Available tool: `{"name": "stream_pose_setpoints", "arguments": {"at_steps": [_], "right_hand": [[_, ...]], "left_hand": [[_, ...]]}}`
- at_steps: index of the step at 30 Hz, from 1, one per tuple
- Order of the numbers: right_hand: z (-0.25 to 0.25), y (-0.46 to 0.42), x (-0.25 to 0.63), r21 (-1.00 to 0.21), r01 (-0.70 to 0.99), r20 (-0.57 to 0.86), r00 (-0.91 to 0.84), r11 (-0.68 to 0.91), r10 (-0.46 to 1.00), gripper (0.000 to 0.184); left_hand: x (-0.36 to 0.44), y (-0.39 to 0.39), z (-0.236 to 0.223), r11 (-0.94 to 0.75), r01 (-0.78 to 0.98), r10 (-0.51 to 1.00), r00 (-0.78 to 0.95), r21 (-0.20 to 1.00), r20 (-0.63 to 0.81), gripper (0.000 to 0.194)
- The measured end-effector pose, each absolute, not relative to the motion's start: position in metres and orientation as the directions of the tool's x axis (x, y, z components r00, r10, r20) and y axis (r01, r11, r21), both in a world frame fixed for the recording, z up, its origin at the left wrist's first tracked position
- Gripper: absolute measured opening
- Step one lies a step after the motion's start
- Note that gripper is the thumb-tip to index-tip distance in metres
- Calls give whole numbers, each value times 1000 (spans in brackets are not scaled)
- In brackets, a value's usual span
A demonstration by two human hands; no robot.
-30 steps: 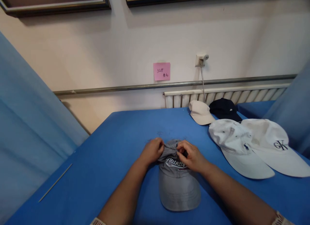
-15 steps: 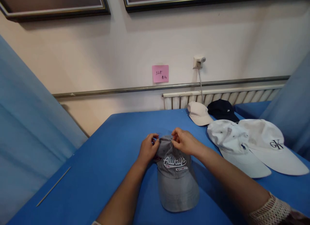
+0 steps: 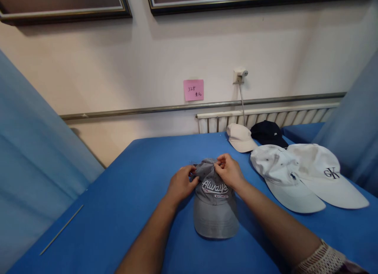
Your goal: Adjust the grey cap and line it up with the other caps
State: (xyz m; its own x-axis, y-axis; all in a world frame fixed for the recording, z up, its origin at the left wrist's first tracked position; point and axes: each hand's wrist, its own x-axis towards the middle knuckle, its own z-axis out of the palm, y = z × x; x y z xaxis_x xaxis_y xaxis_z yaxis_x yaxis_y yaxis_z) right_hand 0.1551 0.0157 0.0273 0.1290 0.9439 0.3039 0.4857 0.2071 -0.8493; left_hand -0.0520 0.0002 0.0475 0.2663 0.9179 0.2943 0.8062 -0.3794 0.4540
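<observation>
A grey baseball cap (image 3: 216, 215) with white "Always" lettering rests on the blue-covered table (image 3: 141, 179), its brim toward me. My left hand (image 3: 182, 183) grips the left side of its crown between thumb and fingers. My right hand (image 3: 229, 169) pinches the crown fabric near the top on the right. The back of the cap is largely hidden behind the crown.
To the right lie a white cap (image 3: 277, 171) with a dark emblem and a white cap (image 3: 320, 163) marked "CK", overlapping. Behind them are a beige cap (image 3: 240, 137) and a black cap (image 3: 268, 132). A thin stick (image 3: 61, 230) lies at the left edge.
The cap's brim has shifted slightly away from me and the crown stands a bit higher. My left hand has turned and come down a little on the crown's side; my right hand still pinches the top.
</observation>
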Motion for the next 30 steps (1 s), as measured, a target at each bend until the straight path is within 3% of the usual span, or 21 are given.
{"name": "stream_pose_setpoints", "arguments": {"at_steps": [3,6,9,16,21,23,26,30], "right_hand": [[27,19,157,-838,509,308,143,197,941,22],[26,22,157,-846,500,306,164,188,938,23],[21,23,156,-850,491,301,155,191,941,22],[13,24,153,-826,526,302,112,201,947,21],[14,22,153,-820,536,297,98,201,950,19],[13,23,155,-825,529,298,110,198,948,20],[12,26,161,-829,528,306,150,185,940,20],[16,28,170,-826,541,295,177,158,939,17]], "left_hand": [[-53,0,49,-291,853,956,242,433,166,16],[-51,-1,45,-311,785,941,332,535,60,17],[-48,0,35,-384,692,891,452,611,48,24],[-37,10,15,-411,785,884,467,463,-7,12],[-30,11,10,-391,847,912,409,361,29,13],[-34,9,14,-372,834,923,380,408,64,12],[-47,8,30,-334,743,936,332,579,114,11],[-66,10,48,-221,445,939,338,868,65,18]]}}
